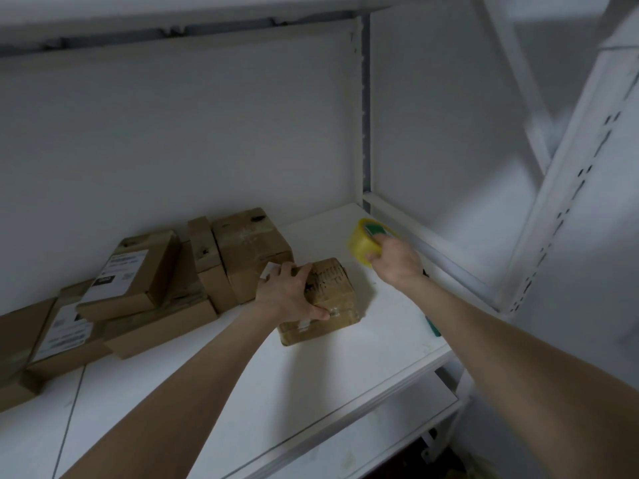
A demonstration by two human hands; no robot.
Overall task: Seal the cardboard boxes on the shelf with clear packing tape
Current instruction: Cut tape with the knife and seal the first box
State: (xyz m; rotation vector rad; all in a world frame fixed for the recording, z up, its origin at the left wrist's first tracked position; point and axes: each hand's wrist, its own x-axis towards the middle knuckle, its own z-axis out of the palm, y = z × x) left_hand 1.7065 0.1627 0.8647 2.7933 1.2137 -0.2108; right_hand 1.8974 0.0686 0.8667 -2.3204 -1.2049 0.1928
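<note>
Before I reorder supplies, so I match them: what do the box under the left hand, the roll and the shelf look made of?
The box looks like brown matt cardboard, glossy where clear tape seems to cover it. The roll looks like shiny yellowish plastic tape, green inside. The shelf is smooth white board, perhaps painted or laminated.

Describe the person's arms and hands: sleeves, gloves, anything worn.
Both forearms are bare to the frame's edge, no sleeves showing. The left hand and right hand wear no gloves or visible rings. A dark spot by the right wrist is too unclear to name.
</note>
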